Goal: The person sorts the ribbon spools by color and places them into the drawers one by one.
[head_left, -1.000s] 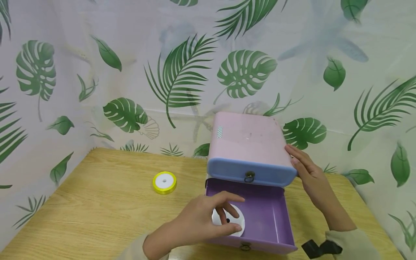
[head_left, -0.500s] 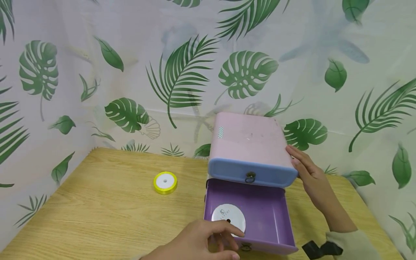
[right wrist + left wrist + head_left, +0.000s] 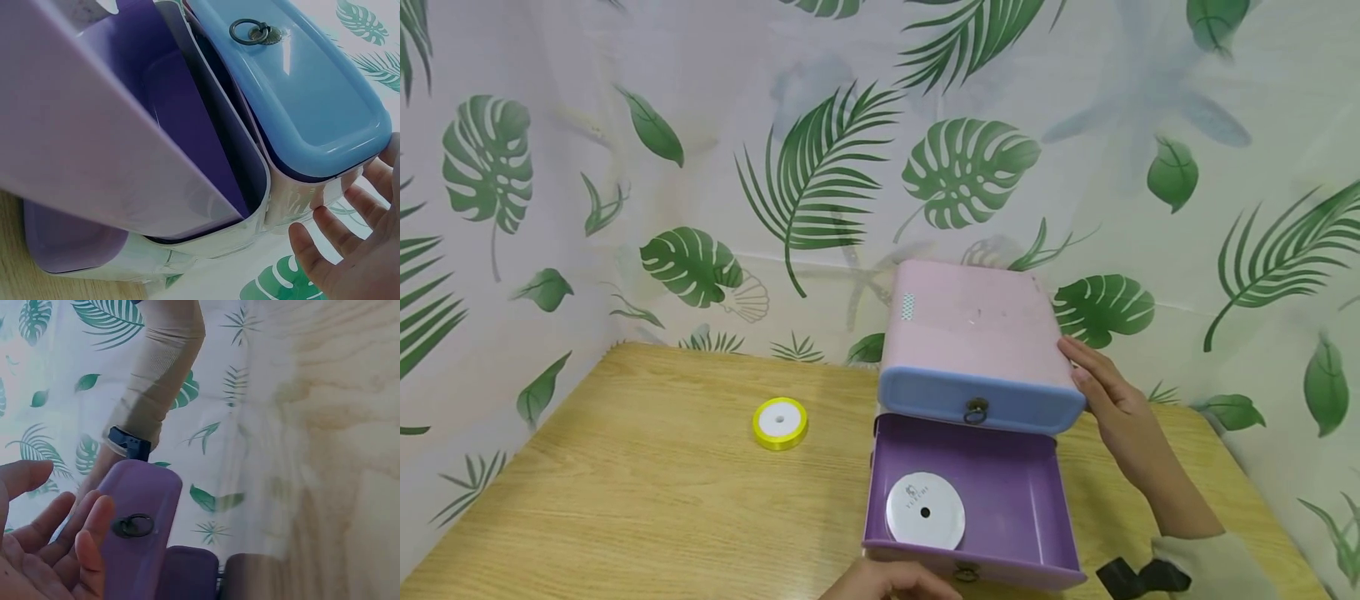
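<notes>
My left hand (image 3: pixel 891 581) is at the bottom edge of the head view, just before the front of the pulled-out purple drawer (image 3: pixel 1000 492). In the left wrist view its loosely bent fingers (image 3: pixel 94 519) hold nothing, near the drawer's ring handle (image 3: pixel 133 525). Inside that drawer, toward the left front, lies a white round spool (image 3: pixel 925 511) with a dark centre hole and printing. My right hand (image 3: pixel 1116 408) rests on the right side of the pink drawer cabinet (image 3: pixel 977 317), fingers extended along its wall. The blue top drawer (image 3: pixel 312 81) is closed.
On the wooden table (image 3: pixel 662 467), left of the cabinet, lies a spool of yellow ribbon (image 3: pixel 780 423). Another purple drawer front (image 3: pixel 75 240) shows below the pulled-out one. A leaf-patterned sheet (image 3: pixel 700 167) hangs behind the table.
My left hand has withdrawn from above the white spool, down and toward me past the drawer front, leaving the spool in view. My right hand has stayed on the cabinet.
</notes>
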Tool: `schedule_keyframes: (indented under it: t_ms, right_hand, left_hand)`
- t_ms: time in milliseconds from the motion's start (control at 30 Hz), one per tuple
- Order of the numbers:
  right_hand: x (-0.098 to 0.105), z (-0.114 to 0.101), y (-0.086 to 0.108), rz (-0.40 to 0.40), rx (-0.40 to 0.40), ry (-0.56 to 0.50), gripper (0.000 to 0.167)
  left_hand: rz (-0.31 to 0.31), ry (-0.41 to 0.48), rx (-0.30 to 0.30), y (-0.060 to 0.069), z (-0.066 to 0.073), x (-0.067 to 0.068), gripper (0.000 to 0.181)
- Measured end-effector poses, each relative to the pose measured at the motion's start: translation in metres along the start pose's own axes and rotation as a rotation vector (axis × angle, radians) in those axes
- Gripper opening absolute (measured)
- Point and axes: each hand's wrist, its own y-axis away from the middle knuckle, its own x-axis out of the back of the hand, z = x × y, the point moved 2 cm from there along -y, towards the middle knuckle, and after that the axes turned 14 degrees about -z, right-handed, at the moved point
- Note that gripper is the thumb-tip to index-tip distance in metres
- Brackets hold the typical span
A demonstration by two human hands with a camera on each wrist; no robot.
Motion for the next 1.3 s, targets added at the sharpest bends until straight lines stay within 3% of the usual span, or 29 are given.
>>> schedule_keyframes:
  t_ms: [133, 267, 600, 1067, 1300]
  right_hand:
    - [-0.001, 0.0, 0.0, 0.003, 0.01, -0.009, 0.046]
    - [-0.001, -0.001, 0.0, 0.003, 0.008, -0.008, 0.046]
    - [-0.002, -0.002, 0.0, -0.001, 0.003, -0.009, 0.046]
    - [-0.002, -0.003, 0.0, 0.005, 0.004, -0.004, 0.046]
    - [-0.002, -0.003, 0.0, 0.008, -0.006, -0.004, 0.046]
  left_hand:
    - [0.035, 0.024, 0.036, 0.0, -0.016, 0.003, 0.031]
    - [0.065, 0.109, 0.085, 0.0, -0.031, 0.006, 0.037]
    - [0.052, 0.259, 0.119, -0.001, -0.051, 0.009, 0.051]
    - [0.044, 0.208, 0.052, -0.011, -0.058, 0.003, 0.047]
    - [0.065, 0.311, 0.038, -0.015, -0.065, -0.001, 0.054]
